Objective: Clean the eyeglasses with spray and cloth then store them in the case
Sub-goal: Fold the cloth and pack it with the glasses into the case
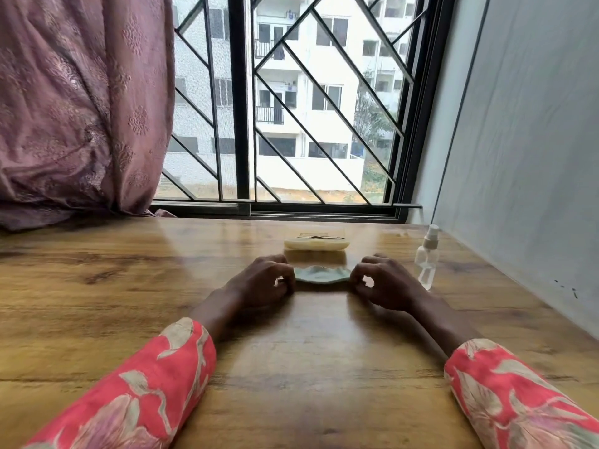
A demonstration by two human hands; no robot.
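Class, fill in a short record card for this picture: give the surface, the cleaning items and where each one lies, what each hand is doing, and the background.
surface: wooden table
cloth: pale green cloth, lying between the hands
left hand: left hand pinches the cloth's left end
right hand: right hand pinches the cloth's right end
case: cream case, beyond the cloth, apparently open
eyeglasses: dark thin shape at the case, unclear
spray: clear spray bottle, upright, right of the hands
background: barred window, curtain
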